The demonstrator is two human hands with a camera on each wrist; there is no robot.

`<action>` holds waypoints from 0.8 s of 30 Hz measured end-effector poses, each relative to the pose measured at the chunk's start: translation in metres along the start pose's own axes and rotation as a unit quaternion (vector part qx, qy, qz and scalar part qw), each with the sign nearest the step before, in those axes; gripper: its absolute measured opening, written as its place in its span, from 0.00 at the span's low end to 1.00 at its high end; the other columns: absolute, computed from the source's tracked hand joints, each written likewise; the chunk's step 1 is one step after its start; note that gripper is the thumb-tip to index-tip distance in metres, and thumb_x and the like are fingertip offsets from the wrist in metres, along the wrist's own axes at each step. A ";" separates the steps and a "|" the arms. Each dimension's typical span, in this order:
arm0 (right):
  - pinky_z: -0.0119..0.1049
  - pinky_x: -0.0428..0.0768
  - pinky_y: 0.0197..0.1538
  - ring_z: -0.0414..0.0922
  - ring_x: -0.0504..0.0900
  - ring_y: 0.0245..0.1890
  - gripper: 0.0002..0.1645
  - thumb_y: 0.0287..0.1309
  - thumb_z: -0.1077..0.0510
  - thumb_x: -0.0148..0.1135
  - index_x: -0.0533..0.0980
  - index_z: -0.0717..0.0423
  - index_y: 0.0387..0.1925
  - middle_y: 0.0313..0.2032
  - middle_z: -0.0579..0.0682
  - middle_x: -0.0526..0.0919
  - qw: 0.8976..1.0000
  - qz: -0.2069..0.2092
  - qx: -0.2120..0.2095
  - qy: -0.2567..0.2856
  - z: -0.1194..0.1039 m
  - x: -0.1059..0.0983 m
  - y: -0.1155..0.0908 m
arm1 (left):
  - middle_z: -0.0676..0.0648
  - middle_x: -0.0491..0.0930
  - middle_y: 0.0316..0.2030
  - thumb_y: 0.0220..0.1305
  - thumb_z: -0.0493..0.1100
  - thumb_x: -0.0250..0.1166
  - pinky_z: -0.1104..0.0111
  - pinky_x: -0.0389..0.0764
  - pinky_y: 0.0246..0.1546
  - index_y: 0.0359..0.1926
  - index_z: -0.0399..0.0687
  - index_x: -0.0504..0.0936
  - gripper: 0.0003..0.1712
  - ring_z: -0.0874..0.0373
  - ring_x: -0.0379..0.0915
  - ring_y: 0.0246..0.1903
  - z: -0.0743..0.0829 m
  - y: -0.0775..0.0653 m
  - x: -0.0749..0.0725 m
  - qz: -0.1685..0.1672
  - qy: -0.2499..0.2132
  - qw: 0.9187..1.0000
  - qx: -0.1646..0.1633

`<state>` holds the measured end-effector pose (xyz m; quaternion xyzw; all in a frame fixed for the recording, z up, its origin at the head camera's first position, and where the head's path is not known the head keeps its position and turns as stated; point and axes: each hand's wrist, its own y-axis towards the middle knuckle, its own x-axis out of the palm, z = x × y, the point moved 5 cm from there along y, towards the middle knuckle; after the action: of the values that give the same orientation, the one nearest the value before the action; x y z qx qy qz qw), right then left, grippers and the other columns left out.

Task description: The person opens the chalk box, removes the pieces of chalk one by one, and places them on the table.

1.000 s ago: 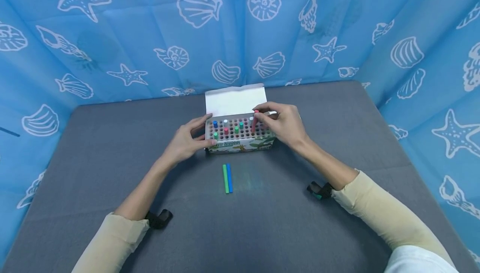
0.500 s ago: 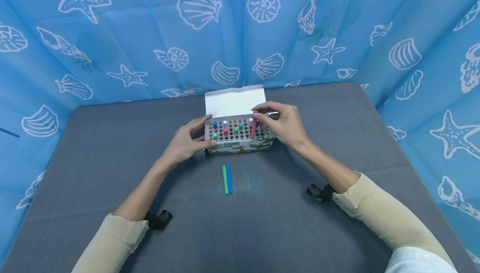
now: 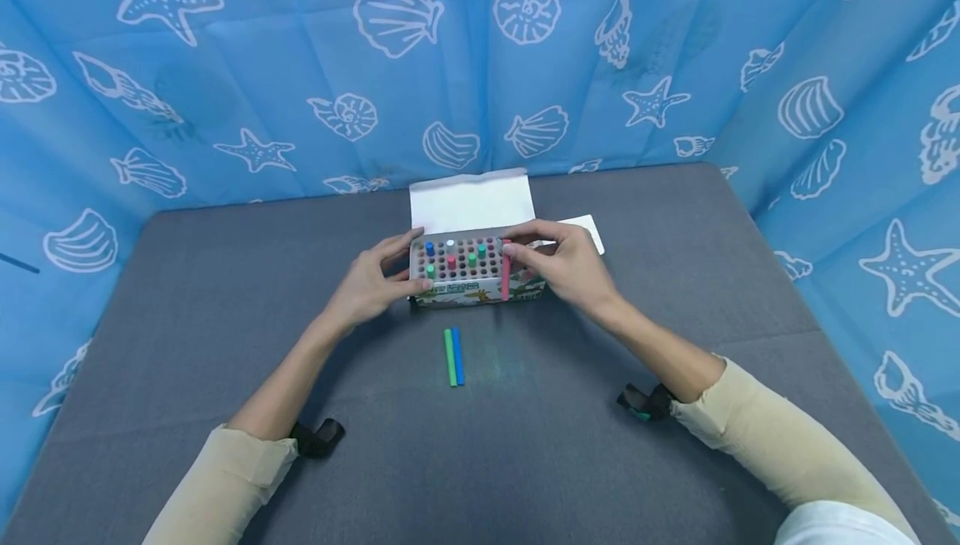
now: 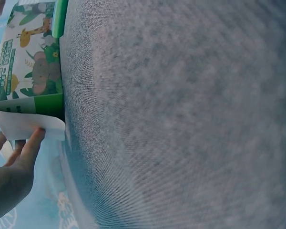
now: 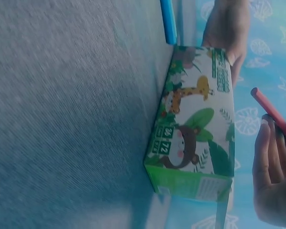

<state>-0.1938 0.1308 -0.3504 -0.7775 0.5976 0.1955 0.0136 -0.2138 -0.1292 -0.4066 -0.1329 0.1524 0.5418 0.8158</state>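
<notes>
A cardboard box (image 3: pixel 461 295) printed with jungle animals stands near the back of the table, its lid (image 3: pixel 472 202) up. Inside is a tray of holes with several short coloured ends showing. My left hand (image 3: pixel 367 282) holds the box's left end, thumb at the front corner and fingers behind; in the left wrist view its fingers are on a white side flap (image 4: pixel 26 125). With thumb and fingers, my right hand (image 3: pixel 577 266) pinches a slim red stick (image 3: pixel 506 280), like a crayon or marker. It hangs upright, overlapping the box's front edge in the head view.
A green stick (image 3: pixel 450 357) and a blue stick (image 3: pixel 458 357) lie side by side on the grey table (image 3: pixel 375 462) in front of the box. A white side flap (image 3: pixel 588 232) sticks out on the right. A blue seashell curtain (image 3: pixel 300 53) hangs behind.
My right hand has drawn the red stick out of the tray and brought it toward me and lower, past the box's front edge. The left hand stays on the box.
</notes>
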 end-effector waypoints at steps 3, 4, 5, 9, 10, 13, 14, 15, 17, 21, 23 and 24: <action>0.46 0.88 0.32 0.54 0.87 0.31 0.14 0.64 0.60 0.66 0.83 0.64 0.48 0.36 0.55 0.87 1.000 -0.010 0.004 0.017 0.003 0.005 -0.004 | 0.40 0.56 0.73 0.59 0.44 0.74 0.56 0.71 0.67 0.76 0.57 0.61 0.47 0.39 0.51 0.73 0.000 0.001 0.000 0.000 0.003 1.000 0.001; 0.45 0.88 0.32 0.54 0.87 0.32 0.14 0.64 0.60 0.66 0.83 0.64 0.49 0.36 0.55 0.87 1.000 -0.016 0.007 0.022 0.004 0.007 -0.005 | 0.40 0.55 0.73 0.59 0.43 0.74 0.56 0.71 0.67 0.76 0.57 0.61 0.47 0.39 0.51 0.73 0.000 0.001 -0.001 0.001 0.005 1.000 -0.001; 0.45 0.88 0.32 0.55 0.87 0.32 0.14 0.64 0.61 0.66 0.82 0.64 0.49 0.36 0.56 0.87 0.999 -0.022 0.009 0.026 0.005 0.009 -0.006 | 0.40 0.55 0.74 0.59 0.43 0.74 0.56 0.71 0.67 0.76 0.56 0.61 0.47 0.39 0.51 0.73 0.000 0.000 -0.001 0.001 0.005 1.000 -0.001; 0.43 0.89 0.30 0.60 0.85 0.32 0.14 0.64 0.61 0.66 0.83 0.64 0.49 0.36 0.56 0.86 0.998 -0.038 0.020 0.039 0.010 0.017 -0.011 | 0.40 0.55 0.74 0.60 0.42 0.74 0.56 0.71 0.67 0.76 0.56 0.61 0.46 0.39 0.51 0.73 0.001 0.000 0.000 -0.001 0.006 1.000 0.003; 0.42 0.89 0.30 0.62 0.85 0.32 0.14 0.64 0.61 0.66 0.83 0.63 0.49 0.35 0.55 0.86 0.998 -0.041 0.023 0.040 0.011 0.019 -0.012 | 0.40 0.55 0.74 0.60 0.42 0.74 0.56 0.72 0.67 0.76 0.56 0.61 0.46 0.39 0.51 0.73 0.001 -0.001 0.001 -0.001 0.005 1.000 0.004; 0.43 0.89 0.29 0.66 0.83 0.31 0.13 0.63 0.61 0.67 0.84 0.62 0.48 0.33 0.55 0.86 0.997 -0.047 0.036 0.051 0.014 0.024 -0.014 | 0.41 0.56 0.73 0.60 0.43 0.74 0.57 0.72 0.67 0.76 0.56 0.62 0.46 0.40 0.51 0.73 0.002 -0.001 0.001 -0.001 0.006 1.000 0.006; 0.43 0.89 0.29 0.66 0.83 0.32 0.13 0.63 0.61 0.67 0.84 0.62 0.48 0.33 0.55 0.86 0.996 -0.051 0.042 0.056 0.015 0.026 -0.015 | 0.41 0.56 0.73 0.60 0.43 0.74 0.57 0.72 0.66 0.76 0.56 0.62 0.46 0.40 0.52 0.72 0.002 -0.001 0.001 0.000 0.006 1.000 0.006; 0.43 0.89 0.29 0.66 0.83 0.32 0.13 0.63 0.61 0.67 0.84 0.63 0.48 0.33 0.56 0.86 0.996 -0.055 0.046 0.059 0.016 0.028 -0.015 | 0.41 0.56 0.73 0.60 0.43 0.74 0.57 0.72 0.66 0.76 0.56 0.62 0.46 0.40 0.52 0.72 0.002 -0.001 0.001 0.001 0.006 1.000 0.006; 0.43 0.89 0.29 0.65 0.84 0.32 0.13 0.62 0.62 0.67 0.84 0.64 0.47 0.33 0.56 0.86 0.994 -0.062 0.057 0.067 0.018 0.032 -0.016 | 0.41 0.56 0.74 0.60 0.43 0.74 0.57 0.72 0.67 0.76 0.57 0.62 0.46 0.40 0.52 0.73 0.002 -0.001 0.001 0.003 0.007 1.000 0.003; 0.44 0.89 0.30 0.64 0.84 0.32 0.13 0.62 0.62 0.67 0.83 0.64 0.47 0.33 0.56 0.87 0.991 -0.070 0.082 0.073 0.022 0.038 -0.019 | 0.41 0.54 0.74 0.60 0.44 0.74 0.58 0.71 0.67 0.76 0.58 0.61 0.46 0.40 0.51 0.73 0.001 -0.002 0.001 0.004 0.007 1.000 -0.002; 0.44 0.89 0.30 0.66 0.84 0.33 0.13 0.62 0.62 0.67 0.83 0.65 0.46 0.33 0.56 0.87 0.990 -0.071 0.093 0.075 0.024 0.040 -0.020 | 0.41 0.54 0.74 0.59 0.44 0.74 0.58 0.71 0.67 0.76 0.58 0.61 0.47 0.40 0.51 0.73 0.001 -0.002 0.001 0.005 0.009 1.000 -0.002; 0.44 0.89 0.29 0.67 0.84 0.33 0.13 0.62 0.62 0.67 0.83 0.65 0.46 0.33 0.55 0.87 0.990 -0.071 0.098 0.074 0.024 0.042 -0.020 | 0.41 0.54 0.74 0.59 0.45 0.74 0.58 0.71 0.67 0.76 0.58 0.61 0.47 0.40 0.51 0.73 0.001 -0.002 0.000 0.005 0.010 1.000 -0.001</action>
<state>-0.1730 0.1044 -0.3905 -0.8254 0.5562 0.0764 0.0593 -0.2119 -0.1290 -0.4053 -0.1385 0.1601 0.5448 0.8114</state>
